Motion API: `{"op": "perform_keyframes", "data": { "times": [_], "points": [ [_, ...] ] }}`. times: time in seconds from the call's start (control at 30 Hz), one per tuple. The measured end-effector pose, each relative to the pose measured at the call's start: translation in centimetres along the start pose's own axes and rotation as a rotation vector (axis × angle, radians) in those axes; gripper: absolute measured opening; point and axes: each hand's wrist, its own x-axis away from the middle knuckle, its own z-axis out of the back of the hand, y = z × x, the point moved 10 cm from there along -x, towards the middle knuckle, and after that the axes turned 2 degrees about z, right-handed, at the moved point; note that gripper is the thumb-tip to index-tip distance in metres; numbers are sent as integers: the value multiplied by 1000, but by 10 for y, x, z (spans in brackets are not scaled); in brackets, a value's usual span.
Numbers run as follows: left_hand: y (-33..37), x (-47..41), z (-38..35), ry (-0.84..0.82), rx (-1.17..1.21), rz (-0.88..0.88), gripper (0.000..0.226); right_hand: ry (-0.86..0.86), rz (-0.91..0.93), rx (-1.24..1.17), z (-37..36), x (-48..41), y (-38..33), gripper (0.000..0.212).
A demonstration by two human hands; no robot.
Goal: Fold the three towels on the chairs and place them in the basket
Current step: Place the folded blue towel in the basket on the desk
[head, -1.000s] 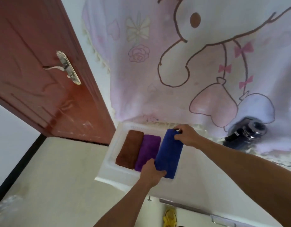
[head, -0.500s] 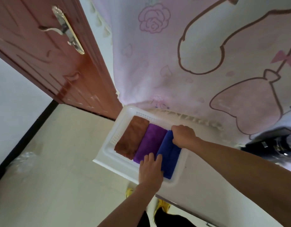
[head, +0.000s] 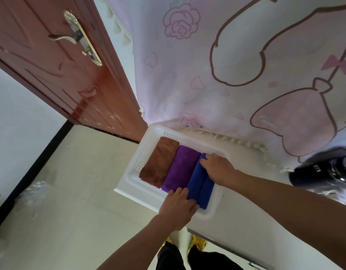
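A white perforated basket [head: 146, 151] sits at the corner of a white table. Three folded towels lie side by side inside it: a brown towel [head: 160, 160] on the left, a purple towel [head: 180, 169] in the middle and a blue towel [head: 200, 184] on the right. My left hand [head: 177, 207] rests on the near end of the blue towel, fingers laid over it. My right hand [head: 217, 167] presses on the far end of the blue towel with its fingers bent.
A red-brown door [head: 57, 61] with a metal handle [head: 78, 38] stands at the left. A pink cartoon-print cloth [head: 226, 65] hangs behind the basket. A dark appliance [head: 322, 170] sits at the right. Below are pale floor tiles [head: 70, 201] and my yellow shoes [head: 195, 242].
The blue towel has gone down from above the basket into it beside the purple towel. Both hands went down with it and stay on its two ends.
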Motion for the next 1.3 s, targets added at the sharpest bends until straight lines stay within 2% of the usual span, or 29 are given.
{"op": "perform_keyframes", "data": {
  "times": [0.17, 0.27, 0.37, 0.43, 0.47, 0.5, 0.57, 0.63, 0.7, 0.73, 0.8, 0.87, 1.07, 1.13, 1.2, 1.27, 1.3],
  "points": [
    [-4, -2, -7, -101, -61, -36, 44, -28, -29, -49, -10, -9, 0, 47],
    [-9, 4, -3, -108, -9, -39, 47, -53, -10, -98, -15, -5, 2, 41],
    [-33, 14, 27, 140, 35, -50, 50, -18, -21, -135, -12, 7, 4, 35],
    [-67, 24, 59, 376, 7, -23, 32, 119, -39, -137, 5, 20, -5, 30],
    [-90, 28, 72, 462, -22, 17, 22, 179, -47, -159, 14, 28, -17, 28],
    [-113, 30, 82, 500, -50, 84, 22, 214, -39, -200, 20, 34, -32, 28],
    [-159, 27, 88, 387, -79, 256, 45, 174, -7, -306, 22, 40, -67, 35],
    [-193, 26, 79, 186, -142, 338, 63, 65, 1, -375, 12, 39, -102, 47],
    [-214, 29, 62, 18, -64, 364, 69, -23, -10, -365, -2, 35, -131, 52],
    [-219, 32, 56, -13, 32, 378, 68, -38, -29, -341, -6, 33, -140, 49],
    [-225, 35, 51, 4, 203, 404, 62, -2, -60, -301, -9, 31, -147, 39],
    [-228, 36, 49, 21, 260, 396, 52, 38, -95, -292, -12, 33, -148, 35],
    [-228, 47, 38, -39, 209, 351, 33, 87, -195, -335, -24, 46, -153, 34],
    [-225, 48, 40, -12, 161, 325, 40, 93, -233, -385, -14, 47, -156, 34],
    [-221, 46, 43, 7, 115, 300, 59, 158, -272, -464, 16, 49, -151, 34],
    [-220, 42, 45, 34, 64, 261, 70, 357, -327, -587, 75, 61, -141, 33],
    [-219, 43, 47, 38, 45, 247, 73, 516, -343, -662, 113, 72, -138, 30]
  ]
}}
